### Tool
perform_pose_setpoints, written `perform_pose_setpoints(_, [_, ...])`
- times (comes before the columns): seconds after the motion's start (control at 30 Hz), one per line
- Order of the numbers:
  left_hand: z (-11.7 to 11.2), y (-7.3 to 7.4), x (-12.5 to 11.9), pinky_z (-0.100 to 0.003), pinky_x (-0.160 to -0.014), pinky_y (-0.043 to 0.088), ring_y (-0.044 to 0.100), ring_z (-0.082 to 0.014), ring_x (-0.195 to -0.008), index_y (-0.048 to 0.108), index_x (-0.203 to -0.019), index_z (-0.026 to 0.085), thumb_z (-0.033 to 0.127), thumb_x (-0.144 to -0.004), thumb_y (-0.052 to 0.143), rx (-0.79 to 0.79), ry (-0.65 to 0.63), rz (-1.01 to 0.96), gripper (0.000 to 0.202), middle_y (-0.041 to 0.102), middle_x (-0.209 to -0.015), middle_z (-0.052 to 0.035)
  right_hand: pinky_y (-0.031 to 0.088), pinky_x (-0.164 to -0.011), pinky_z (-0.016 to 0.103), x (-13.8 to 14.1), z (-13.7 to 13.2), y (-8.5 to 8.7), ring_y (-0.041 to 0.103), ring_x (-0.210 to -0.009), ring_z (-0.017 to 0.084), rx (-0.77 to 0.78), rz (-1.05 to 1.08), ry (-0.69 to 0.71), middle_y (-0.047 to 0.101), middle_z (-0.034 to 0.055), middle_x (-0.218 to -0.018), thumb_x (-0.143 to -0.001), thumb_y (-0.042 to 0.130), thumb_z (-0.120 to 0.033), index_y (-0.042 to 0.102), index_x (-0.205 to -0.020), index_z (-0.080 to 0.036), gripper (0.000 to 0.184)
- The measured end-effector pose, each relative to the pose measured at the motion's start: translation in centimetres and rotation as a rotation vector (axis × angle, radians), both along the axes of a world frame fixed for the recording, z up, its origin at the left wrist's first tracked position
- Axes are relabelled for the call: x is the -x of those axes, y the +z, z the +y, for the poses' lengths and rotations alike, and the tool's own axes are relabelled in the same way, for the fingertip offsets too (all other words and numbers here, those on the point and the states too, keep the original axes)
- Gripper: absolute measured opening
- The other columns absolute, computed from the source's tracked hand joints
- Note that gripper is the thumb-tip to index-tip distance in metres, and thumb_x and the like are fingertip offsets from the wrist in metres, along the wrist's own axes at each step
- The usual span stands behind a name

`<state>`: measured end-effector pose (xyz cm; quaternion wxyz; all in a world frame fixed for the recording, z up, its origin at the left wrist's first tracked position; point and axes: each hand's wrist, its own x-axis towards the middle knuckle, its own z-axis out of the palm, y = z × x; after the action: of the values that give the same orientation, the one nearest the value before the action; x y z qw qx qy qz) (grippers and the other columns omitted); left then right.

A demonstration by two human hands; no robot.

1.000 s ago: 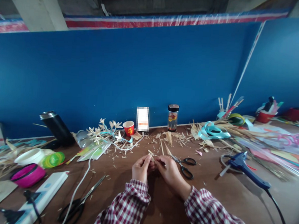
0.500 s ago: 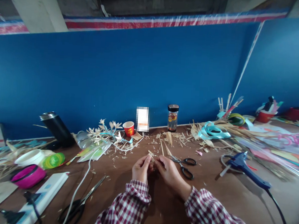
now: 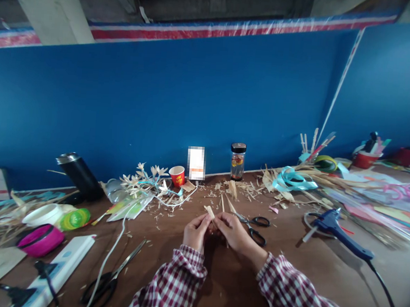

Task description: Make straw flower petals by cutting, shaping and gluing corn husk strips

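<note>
My left hand (image 3: 196,231) pinches a small pale strip of dried husk (image 3: 210,211) between thumb and fingers, over the middle of the brown table. Close against it, my right hand (image 3: 234,230) grips the same bit of husk with its fingertips; the fingers partly hide its lower end. Just beyond my right hand lie black-handled scissors (image 3: 256,228), their blades pointing to the far left. More loose husk pieces (image 3: 232,189) and scraps lie past my hands. At the left, a second pair of scissors (image 3: 105,284) rests partly under a white cable.
Pale husk flowers (image 3: 151,178) lie beside a red paper cup (image 3: 177,176). A lidded jar (image 3: 238,162) stands near the blue partition (image 3: 180,101). On the right rests a blue glue gun (image 3: 341,233); on the left are a power strip (image 3: 62,260) and a black flask (image 3: 78,176).
Both hands have shifted slightly to the right. The husk strip between them now shows more of its length and is tilted differently. Both hands keep their hold.
</note>
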<state>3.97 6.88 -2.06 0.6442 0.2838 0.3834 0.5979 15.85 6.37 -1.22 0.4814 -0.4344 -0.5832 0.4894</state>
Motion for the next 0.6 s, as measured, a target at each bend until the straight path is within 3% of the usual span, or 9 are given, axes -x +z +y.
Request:
perform_pose_setpoints(0.17, [-0.27, 0.33, -0.16, -0.022, -0.046, 0.048, 0.055, -0.0098, -0.044, 0.07, -0.076, 0.009, 0.03, -0.053, 0.079, 0.004, -0.073, -0.067, 0.033, 0.063, -0.051, -0.0018, 0.035, -0.046, 0.02, 0.1, -0.31, 0.84, 0.044, -0.046, 0.007, 0.065, 0.118, 0.071, 0.053, -0.0023, -0.056, -0.074, 0.056, -0.048, 0.057, -0.068, -0.015, 0.034])
perform_pose_setpoints(0.6, [-0.33, 0.36, -0.34, -0.02, -0.048, 0.047, 0.057, -0.0092, -0.047, 0.07, -0.074, 0.009, 0.029, -0.052, 0.08, 0.014, -0.054, -0.061, 0.031, 0.065, -0.054, -0.0025, 0.033, -0.046, 0.021, -0.05, 0.04, 0.19, 0.043, -0.048, 0.009, -0.023, -0.056, -0.016, 0.05, -0.0019, -0.055, -0.079, 0.053, -0.04, 0.055, -0.069, -0.015, 0.027])
